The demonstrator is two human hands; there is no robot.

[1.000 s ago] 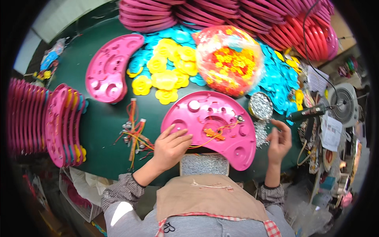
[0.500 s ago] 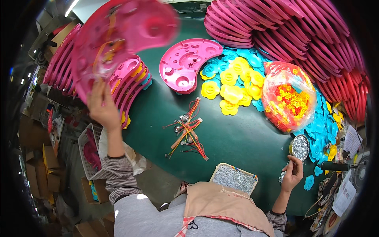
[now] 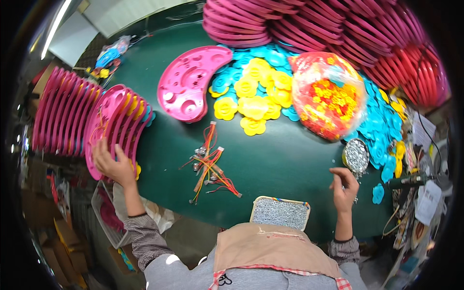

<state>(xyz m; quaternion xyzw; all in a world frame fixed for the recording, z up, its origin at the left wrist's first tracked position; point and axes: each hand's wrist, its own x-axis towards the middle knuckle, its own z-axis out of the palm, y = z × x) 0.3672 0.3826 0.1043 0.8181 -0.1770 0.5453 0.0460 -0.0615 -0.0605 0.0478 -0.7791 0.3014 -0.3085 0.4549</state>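
My left hand point(image 3: 113, 163) lies against the front pink kidney-shaped plastic tray point(image 3: 107, 108) of a leaning row at the left, its fingers spread over the tray's lower part. Thin coloured wires run along that tray's inner side. My right hand point(image 3: 344, 191) is at the right of the table, fingers curled, just below a small round tin point(image 3: 356, 155) of shiny metal bits. What its fingertips hold, if anything, is too small to make out. A single pink tray point(image 3: 181, 87) lies apart at the back. Bundles of red and yellow wires point(image 3: 211, 166) lie mid-table.
Yellow flower-shaped pieces point(image 3: 253, 107) and blue ones point(image 3: 379, 121) lie in heaps around a clear bag point(image 3: 328, 99) of small red and yellow flowers. Stacked pink trays point(image 3: 324, 24) line the back right. A shallow box of metal bits point(image 3: 280, 212) stands at the near edge.
My left hand has brought the raised pink tray down onto the front of the left row and its fingers have spread. My right hand stays near the tin. The whole view has shifted.
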